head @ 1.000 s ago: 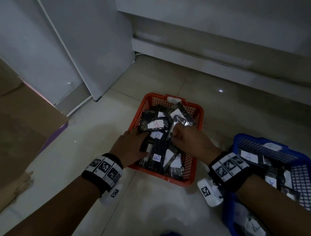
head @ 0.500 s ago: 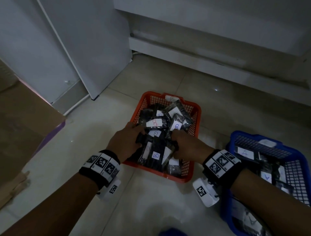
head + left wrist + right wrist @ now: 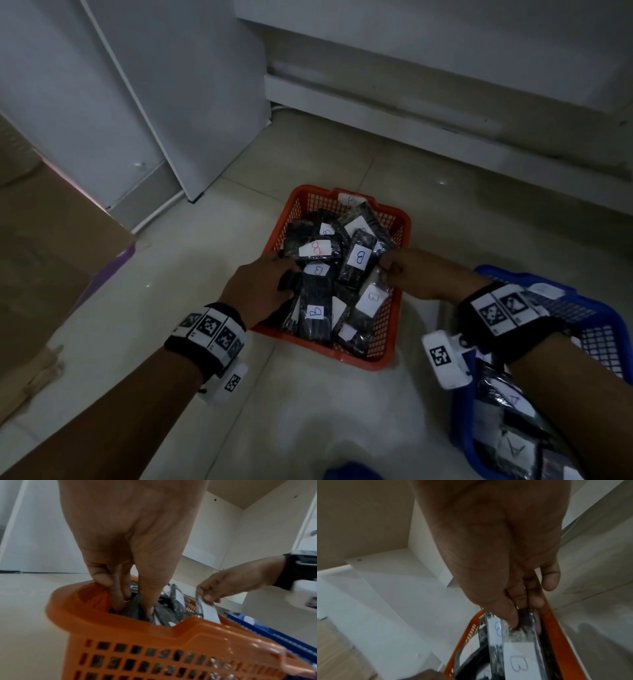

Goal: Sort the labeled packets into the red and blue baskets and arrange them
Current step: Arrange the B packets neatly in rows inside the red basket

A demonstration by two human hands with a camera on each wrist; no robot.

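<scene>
The red basket [image 3: 400, 219] sits on the floor in the middle, filled with dark packets bearing white "B" labels [image 3: 359, 257]. My left hand [image 3: 286, 274] reaches in at the basket's left side. Its thumb and fingers [image 3: 120, 599] are curled round a dark packet [image 3: 135, 609]. At the basket's right wall my right hand [image 3: 385, 265] pinches the top edge of a clear-wrapped packet with a "B" label [image 3: 518, 660]. The blue basket [image 3: 596, 315] stands to the right under my right forearm and holds packets labelled "A" [image 3: 512, 448].
A brown cardboard box [image 3: 51, 257] lies on the floor at the left. A white cabinet door [image 3: 171, 102] leans behind it, and a white base ledge [image 3: 411, 113] runs along the back. Pale tiled floor [image 3: 308, 411] lies in front of the baskets.
My right hand has moved from the middle of the red basket to its right wall, with a packet in its pinch. The left hand has stayed at the left side.
</scene>
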